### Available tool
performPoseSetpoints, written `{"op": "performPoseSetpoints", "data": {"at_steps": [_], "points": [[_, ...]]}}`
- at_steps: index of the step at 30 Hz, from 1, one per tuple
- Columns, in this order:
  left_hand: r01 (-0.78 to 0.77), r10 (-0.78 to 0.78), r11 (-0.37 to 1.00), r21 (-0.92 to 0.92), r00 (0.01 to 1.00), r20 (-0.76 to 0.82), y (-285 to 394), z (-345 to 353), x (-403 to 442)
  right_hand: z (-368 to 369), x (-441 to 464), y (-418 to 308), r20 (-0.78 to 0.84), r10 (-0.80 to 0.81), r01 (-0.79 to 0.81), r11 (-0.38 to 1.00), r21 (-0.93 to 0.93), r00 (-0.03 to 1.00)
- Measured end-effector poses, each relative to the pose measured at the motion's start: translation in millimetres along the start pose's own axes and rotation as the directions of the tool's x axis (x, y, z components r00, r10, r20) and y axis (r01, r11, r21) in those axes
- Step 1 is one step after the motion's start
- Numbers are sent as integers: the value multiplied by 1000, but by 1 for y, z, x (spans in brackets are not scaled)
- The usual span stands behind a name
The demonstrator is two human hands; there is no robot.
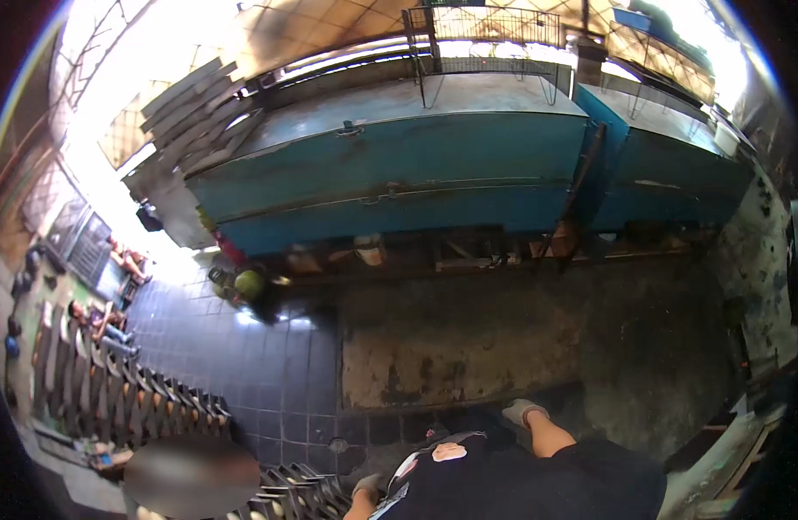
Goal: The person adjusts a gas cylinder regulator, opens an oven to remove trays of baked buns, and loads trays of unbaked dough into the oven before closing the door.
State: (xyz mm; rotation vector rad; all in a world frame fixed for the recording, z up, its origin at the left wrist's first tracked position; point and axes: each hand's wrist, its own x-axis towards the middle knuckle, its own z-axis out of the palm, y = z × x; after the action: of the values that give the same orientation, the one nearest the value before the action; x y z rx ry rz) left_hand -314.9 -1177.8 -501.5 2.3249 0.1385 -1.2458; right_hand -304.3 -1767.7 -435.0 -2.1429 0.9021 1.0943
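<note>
Neither of my hands shows in the view. My dark shirt [555,481] fills the bottom centre, with a pale pinkish patch on its front. Below it, one bare leg [550,436] ends in a light shoe [522,409] on the floor, and the other shoe [368,484] is further left. Long teal cabinets [399,160] with flat grey tops stand across from me.
Tiled floor [277,373] meets a worn concrete patch [451,364]. Slatted racks [121,381] line the left. A seated person [100,322] is beyond them, another further back. A green round object [249,284] stands near the cabinets. A blurred oval covers the lower left.
</note>
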Motion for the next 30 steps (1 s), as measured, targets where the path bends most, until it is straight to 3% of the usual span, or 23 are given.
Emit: {"op": "performPoseSetpoints", "data": {"at_steps": [1, 2, 3, 4, 5, 6, 8, 9, 11, 14, 15, 16, 17, 20, 22, 24, 26, 27, 28, 29, 30], "points": [[-165, 187, 961, 221, 979, -82, -24, 9, -22, -1, -2, -1, 20, -41, 41, 999, -12, 999], [-160, 183, 963, 216, 979, -94, -32, 20, -31, -1, -1, -4, 20, -52, 52, 998, -19, 998], [154, -201, 892, -426, 977, -67, -38, 33, -43, 2, 0, -4, 9, -82, 82, 996, -26, 997], [378, -471, 360, -853, 863, 184, -45, 49, -54, 6, 1, -1, 3, -108, 108, 994, -33, 994], [385, -478, 351, -854, 857, 191, -51, 59, -61, 9, 3, 3, 13, -107, 107, 993, -40, 994], [336, -433, 518, -787, 896, 97, -50, 63, -72, 7, 3, 5, 35, -182, 184, 981, -63, 983], [380, -526, 333, -863, 835, 164, -35, 95, -85, 3, -2, 11, 68, -254, 260, 961, -92, 965], [292, -411, 597, -747, 911, 28, -27, 105, -94, 0, -6, 16, 88, -314, 321, 942, -93, 945], [69, -153, 869, -490, 979, -134, 6, 122, -98, -9, -14, 39, 119, -369, 381, 919, -101, 922], [-66, 39, 991, -119, 977, -211, 78, 155, -90, -9, -27, 83, 163, -410, 420, 907, -34, 898], [-41, -75, 860, -508, 976, -205, 105, 171, -85, -9, -37, 104, 140, -409, 415, 909, -22, 902], [-29, -177, 581, -813, 971, -161, 128, 188, -78, -9, -40, 123, 116, -410, 414, 910, -11, 905], [-29, -193, 570, -821, 967, -168, 150, 198, -83, 7, -28, 151, 130, -357, 352, 934, 58, 925], [-89, -153, 649, -756, 958, -244, 195, 219, -133, 53, 13, 251, 162, -177, 199, 972, -129, 971], [-136, -55, 866, -481, 930, -362, 165, 250, -152, 61, -13, 292, 203, -104, 161, 945, -286, 974], [-56, -145, 746, -664, 959, -244, 132, 264, -181, 64, -44, 331, 237, -91, 185, 891, -415, 967], [2, -227, 856, -516, 900, -373, 74, 263, -188, 68, -81, 337, 181, -99, 141, 962, -235, 978], [4, -234, 878, -478, 875, -424, 73, 240, -223, 77, -89, 346, 202, -111, 162, 952, -258, 973], [17, -254, 893, -450, 845, -471, 93, 200, -274, 88, -97, 364, 171, -103, 132, 978, -164, 980], [-105, -190, 865, -491, 837, -513, 48, 184, -271, 103, -97, 378, 147, -102, 114, 991, -76, 984], [-34, -231, 917, -398, 767, -598, 61, 143, -313, 115, -99, 372, 129, -109, 109, 994, 4, 986]]}}
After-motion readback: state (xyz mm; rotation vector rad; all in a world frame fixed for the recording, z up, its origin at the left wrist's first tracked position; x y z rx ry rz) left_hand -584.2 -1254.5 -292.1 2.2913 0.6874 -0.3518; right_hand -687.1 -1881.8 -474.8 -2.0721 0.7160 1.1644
